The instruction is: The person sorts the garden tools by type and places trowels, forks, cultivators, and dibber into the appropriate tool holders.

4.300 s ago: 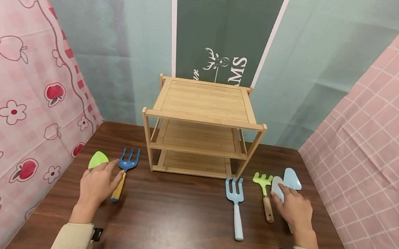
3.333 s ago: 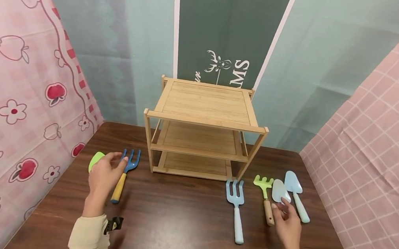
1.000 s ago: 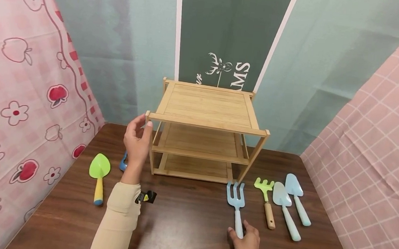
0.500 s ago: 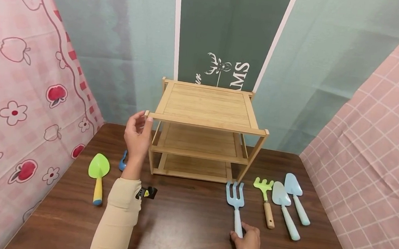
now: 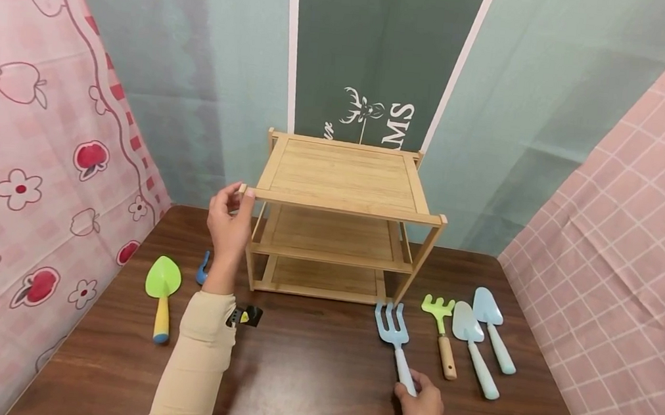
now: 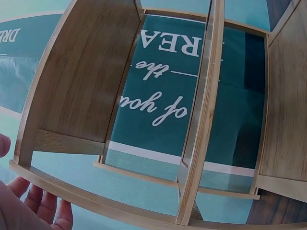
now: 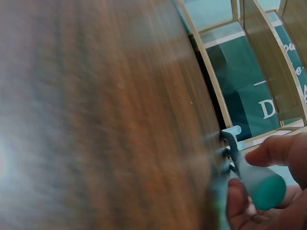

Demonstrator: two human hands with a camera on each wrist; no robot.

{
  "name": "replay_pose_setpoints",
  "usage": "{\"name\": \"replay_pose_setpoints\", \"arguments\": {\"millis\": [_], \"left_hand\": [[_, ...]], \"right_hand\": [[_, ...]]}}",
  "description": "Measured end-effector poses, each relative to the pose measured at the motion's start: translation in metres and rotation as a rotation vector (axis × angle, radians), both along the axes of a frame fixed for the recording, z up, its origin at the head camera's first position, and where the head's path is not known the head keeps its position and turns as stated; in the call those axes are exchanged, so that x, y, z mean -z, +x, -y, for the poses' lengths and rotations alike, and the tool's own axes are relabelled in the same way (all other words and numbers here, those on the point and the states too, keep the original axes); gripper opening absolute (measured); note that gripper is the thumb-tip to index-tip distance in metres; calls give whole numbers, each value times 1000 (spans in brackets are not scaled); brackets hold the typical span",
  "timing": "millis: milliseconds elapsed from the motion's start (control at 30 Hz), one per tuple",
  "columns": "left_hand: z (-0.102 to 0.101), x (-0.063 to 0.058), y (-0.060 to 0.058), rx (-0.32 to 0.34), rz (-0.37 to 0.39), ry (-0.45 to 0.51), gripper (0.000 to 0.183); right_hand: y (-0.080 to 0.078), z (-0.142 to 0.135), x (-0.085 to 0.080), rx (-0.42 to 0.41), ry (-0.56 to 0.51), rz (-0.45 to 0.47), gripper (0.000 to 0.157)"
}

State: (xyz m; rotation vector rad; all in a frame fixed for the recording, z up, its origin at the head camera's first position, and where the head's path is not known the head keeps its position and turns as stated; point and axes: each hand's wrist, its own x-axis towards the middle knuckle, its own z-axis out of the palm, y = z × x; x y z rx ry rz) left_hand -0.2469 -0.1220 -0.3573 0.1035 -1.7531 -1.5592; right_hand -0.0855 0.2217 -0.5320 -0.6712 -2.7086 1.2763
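My left hand [image 5: 231,228] grips the front left upper corner of a three-tier wooden rack [image 5: 344,175]. The thumb lies on the front side. In the left wrist view its fingertips [image 6: 45,201] curl against the side post [image 6: 96,199]. My right hand [image 5: 423,406] pinches the pale handle of a light blue garden hand fork [image 5: 394,333], whose tines point at the rack's front right foot. From the right wrist view, the handle's green end [image 7: 268,191] shows between thumb and fingers. A dark blue hand fork [image 5: 202,270] is mostly hidden behind my left forearm.
Left on the brown table [image 5: 306,370] lies a green trowel [image 5: 163,278] with a yellow handle. At right lie a green hand rake [image 5: 438,309], a pale grey trowel [image 5: 467,323] and a light blue trowel [image 5: 487,307]. Fabric hangings surround the table.
My left hand has gone from the left-side tools to the rack corner. My right hand has left the trowels and taken the light blue fork; lately its handle swung right.
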Motion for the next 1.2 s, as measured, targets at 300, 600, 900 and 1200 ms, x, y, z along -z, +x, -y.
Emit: {"name": "replay_pose_setpoints", "arguments": {"millis": [300,600,900,1200], "left_hand": [[0,-2,-2,7,-4,9,32],[6,1,-9,91,-3,92,27],[5,1,-13,149,-2,140,20],[5,2,-16,236,-34,203,15]], "right_hand": [[6,10,4,188,-82,-204,37],[10,19,11,297,-297,-447,34],[12,20,11,347,-440,-620,36],[4,5,43,303,-566,-835,36]]}}
